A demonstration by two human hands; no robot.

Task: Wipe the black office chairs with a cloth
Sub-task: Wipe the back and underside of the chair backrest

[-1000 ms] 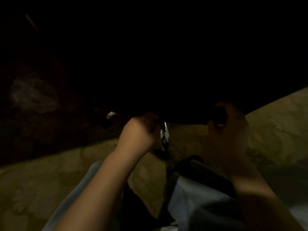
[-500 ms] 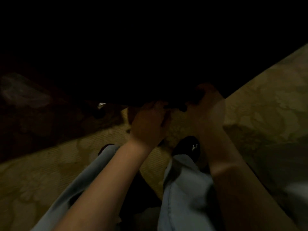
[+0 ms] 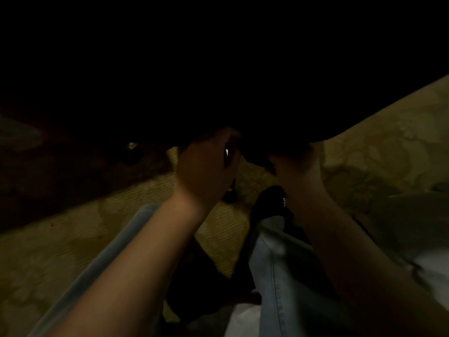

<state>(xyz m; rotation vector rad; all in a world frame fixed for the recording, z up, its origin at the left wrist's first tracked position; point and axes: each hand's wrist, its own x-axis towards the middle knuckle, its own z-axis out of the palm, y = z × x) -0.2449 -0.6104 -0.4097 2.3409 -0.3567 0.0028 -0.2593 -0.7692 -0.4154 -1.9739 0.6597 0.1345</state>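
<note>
A black office chair point(image 3: 243, 81) fills the upper half of the head view, almost lost in the dark. My left hand point(image 3: 206, 166) is at the seat's front edge with its fingers curled round something dark there, and a small glint point(image 3: 227, 152) shows beside them. My right hand point(image 3: 296, 166) reaches up to the same edge a little to the right. Its fingers vanish into the shadow under the seat. No cloth can be made out.
Patterned beige carpet point(image 3: 376, 142) lies below the chair, with a darker reddish band point(image 3: 60, 171) at the left. Two chair casters point(image 3: 132, 156) point(image 3: 229, 195) stand on the floor. My black shoe point(image 3: 269, 203) and jeans-clad legs point(image 3: 279, 276) are under my arms.
Over the last second my hands drew closer together at the seat's front edge. The view tilted, bringing my shoe and more of my legs into sight.
</note>
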